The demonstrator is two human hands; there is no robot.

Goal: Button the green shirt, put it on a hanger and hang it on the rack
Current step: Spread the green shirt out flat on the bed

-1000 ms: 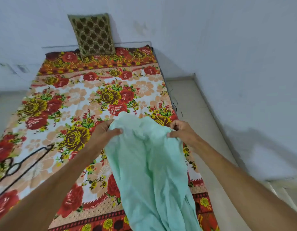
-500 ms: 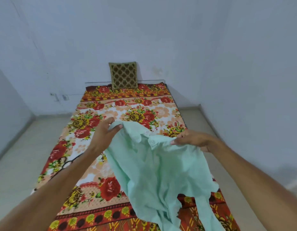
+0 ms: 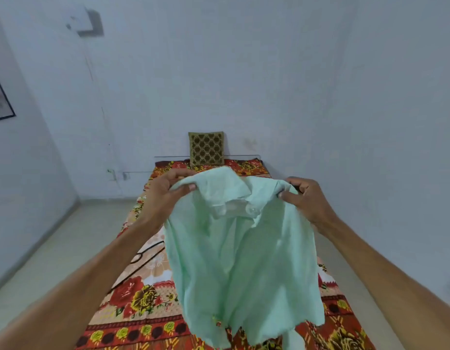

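Holding up a green shirt (image 3: 239, 248) in the air, right in the middle of the view, above the bed. Thin, soft cloth, full of wrinkles, hanging loose toward 6 o'clock, with an uneven bottom edge. Floppy collar folded over at the top.

At 10 o'clock of the shirt, left hand (image 3: 163, 195), fingers curled, thumb and fingers pinching the shoulder cloth. At 2 o'clock of the shirt, right hand (image 3: 307, 200), pinching the other shoulder the same way. Both arms bare and stretched out.

Under the shirt, a long flat bed with a flower bedsheet (image 3: 133, 299): big red and yellow roses, orange border. At 8 o'clock of the shirt, lying flat on the sheet, a thin black hanger (image 3: 143, 258), partly hidden behind the left arm.

At 12 o'clock, a square cushion (image 3: 206, 149), brown with a gold net pattern, standing upright against the smooth pale wall. Far off at 9 o'clock, a dark picture frame (image 3: 1, 99) on the side wall. Pale, smooth floor (image 3: 54, 248) on both sides of the bed.
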